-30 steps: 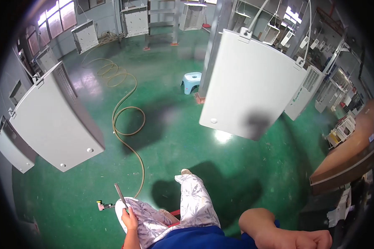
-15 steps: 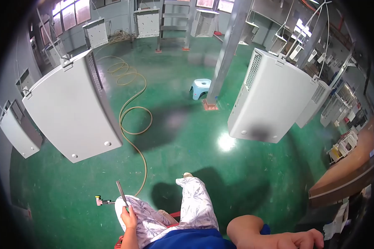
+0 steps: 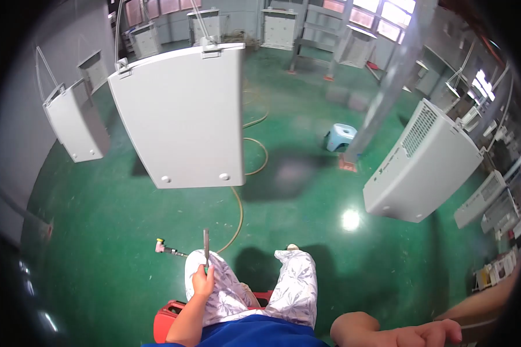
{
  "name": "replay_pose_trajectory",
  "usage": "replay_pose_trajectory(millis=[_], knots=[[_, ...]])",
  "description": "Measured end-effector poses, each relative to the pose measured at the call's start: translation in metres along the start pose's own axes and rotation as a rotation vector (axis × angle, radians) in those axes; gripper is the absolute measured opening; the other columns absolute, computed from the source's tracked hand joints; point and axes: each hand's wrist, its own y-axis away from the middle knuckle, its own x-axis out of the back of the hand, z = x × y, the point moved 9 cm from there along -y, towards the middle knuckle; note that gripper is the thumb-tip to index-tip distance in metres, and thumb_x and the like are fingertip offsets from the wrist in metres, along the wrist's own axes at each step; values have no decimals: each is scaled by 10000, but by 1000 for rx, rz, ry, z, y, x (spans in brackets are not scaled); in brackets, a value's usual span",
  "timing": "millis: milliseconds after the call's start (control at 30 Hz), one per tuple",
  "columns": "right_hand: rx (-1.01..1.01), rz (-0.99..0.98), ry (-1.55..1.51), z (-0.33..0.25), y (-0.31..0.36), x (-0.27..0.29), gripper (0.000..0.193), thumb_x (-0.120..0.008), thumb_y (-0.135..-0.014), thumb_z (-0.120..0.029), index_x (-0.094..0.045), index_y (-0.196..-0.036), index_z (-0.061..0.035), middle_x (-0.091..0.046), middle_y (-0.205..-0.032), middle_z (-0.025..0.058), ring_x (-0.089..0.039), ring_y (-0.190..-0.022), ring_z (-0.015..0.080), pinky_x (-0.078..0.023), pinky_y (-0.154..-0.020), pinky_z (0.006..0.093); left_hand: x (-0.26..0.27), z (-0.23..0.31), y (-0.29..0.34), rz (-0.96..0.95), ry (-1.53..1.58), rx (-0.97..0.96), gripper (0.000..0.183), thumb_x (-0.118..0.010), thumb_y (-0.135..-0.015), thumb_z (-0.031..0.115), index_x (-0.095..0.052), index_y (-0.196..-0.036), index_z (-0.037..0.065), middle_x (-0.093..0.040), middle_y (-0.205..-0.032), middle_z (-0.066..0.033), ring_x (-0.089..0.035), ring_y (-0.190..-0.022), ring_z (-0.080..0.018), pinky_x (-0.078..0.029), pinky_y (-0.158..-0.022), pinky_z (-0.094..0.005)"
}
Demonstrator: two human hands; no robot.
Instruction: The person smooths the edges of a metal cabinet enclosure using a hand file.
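My left hand (image 3: 202,281) is closed around the green handle of a flat metal file (image 3: 206,247), whose grey blade points up and away. This hand rests by my left knee, over patterned white trousers. At the lower right edge, my right hand (image 3: 419,335) has its fingers loosely bent and apart. Nothing shows in it, though the frame cuts off its lower part. Ahead to the left hangs a large white metal cover (image 3: 182,121) on wire hooks. Another white cover (image 3: 425,168), with a grille along its side, hangs tilted at the right.
An air tool (image 3: 167,248) on a yellowish hose (image 3: 241,214) lies left of my knee. A pale blue stool (image 3: 341,137) stands beside a grey post (image 3: 382,98). I sit on a red seat (image 3: 167,322). More covers hang around; a brown edge (image 3: 480,301) is at right.
My view has turned left, so the hanging covers and stool sit further right in it. The file has swung more upright in my left hand. My right hand stays low at the right.
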Motion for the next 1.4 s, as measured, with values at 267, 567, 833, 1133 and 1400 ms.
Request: replay_pose_trajectory(millis=[267,567,833,1133,1400], knots=[[-283,222,243,33,27,31,525,-602,-912,-281,-384,-1348,-87,-492,-1183,181,-604,-771,273,-574,-625,358,-5,-2,2,-12,38,28,375,-556,-893,403,-563,-840,32,-614,-581,-139,-628,-597,-359,-484,-602,-456],[-1466,-73,2002,-24,340,263,372,-524,-877,-97,-534,-1241,-22,-650,-855,192,-620,-830,386,-492,-736,442,-1,8,5,-17,-1,7,424,-582,-858,465,-578,-837,42,-601,-586,-151,-617,-609,-374,-478,-600,-475],[-1805,429,1848,-78,459,274,933,-691,-750,-483,-252,-1437,-30,-243,-1431,299,-345,-1275,462,-327,-1055,462,4,17,-10,-55,-73,-23,430,-579,-856,472,-579,-827,43,-607,-584,-145,-621,-592,-364,-486,-588,-473],[-1833,491,1872,-48,443,262,933,-714,-728,-486,-279,-1428,-48,-371,-1357,281,-408,-1236,431,-366,-1022,450,24,15,-21,-45,-140,-73,432,-572,-850,481,-570,-823,49,-616,-593,-152,-623,-603,-376,-492,-593,-477],[-1800,400,1852,-1,436,263,874,-706,-733,-485,-322,-1412,-92,-389,-1360,254,-429,-1226,414,-381,-1012,437,45,5,-32,-35,-113,-62,424,-592,-843,466,-564,-811,44,-607,-580,-150,-619,-591,-373,-484,-582,-476]])
